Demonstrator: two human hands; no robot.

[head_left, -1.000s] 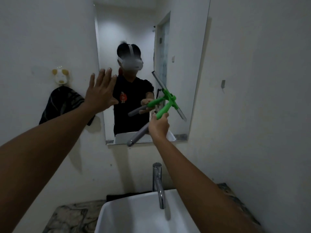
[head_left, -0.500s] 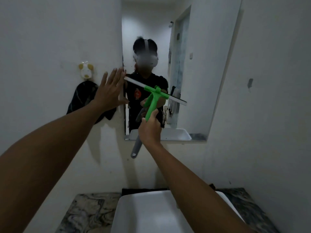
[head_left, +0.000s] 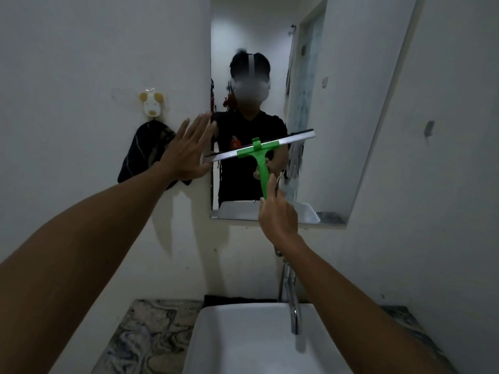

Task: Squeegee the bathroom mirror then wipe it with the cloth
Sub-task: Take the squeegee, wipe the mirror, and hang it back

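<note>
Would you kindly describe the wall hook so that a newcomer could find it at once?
Start at the mirror above the white sink and look along the wall to its left. The wall hook is there, just above the dark cloth hanging from it. It alone is small, white and animal-shaped with yellow ears.

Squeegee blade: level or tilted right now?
Tilted. The squeegee blade's right end sits higher than its left, across the mirror; the right hand grips its handle.

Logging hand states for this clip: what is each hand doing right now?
Left hand: open, fingers straight, flat by the mirror edge.
Right hand: closed around the green squeegee handle.
</note>
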